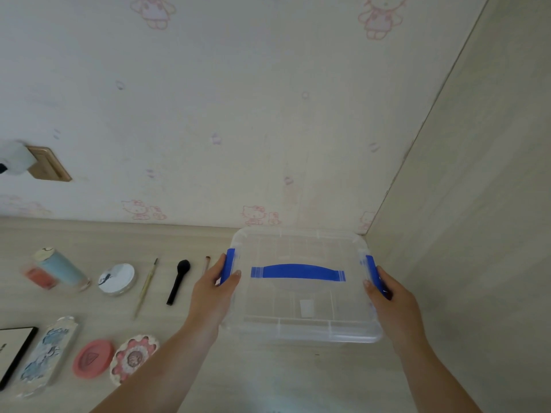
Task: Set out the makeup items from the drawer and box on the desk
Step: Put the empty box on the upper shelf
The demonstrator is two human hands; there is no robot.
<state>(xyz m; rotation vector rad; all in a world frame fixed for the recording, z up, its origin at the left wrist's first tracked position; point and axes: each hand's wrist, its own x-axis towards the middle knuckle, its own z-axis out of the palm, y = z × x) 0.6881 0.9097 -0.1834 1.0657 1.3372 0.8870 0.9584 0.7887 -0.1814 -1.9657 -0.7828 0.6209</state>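
I see the clear box [301, 311] on the bench [268, 377], left hand [213, 289] and right hand [387, 302] gripping its blue side latches.

Black case [15, 353] cut off by left edge, only part showing. White blob [13, 158] at far left blurry, covers part of wall plate [49, 163], no clue what it is. Orange thing [38, 277] beside blue tube [61, 268] smeared, can't ID. Small brush [207, 263] half hidden behind left hand [216, 289]. Box [301, 286] see-through, little white bit inside too faint to tell. Both forearms run off bottom edge.
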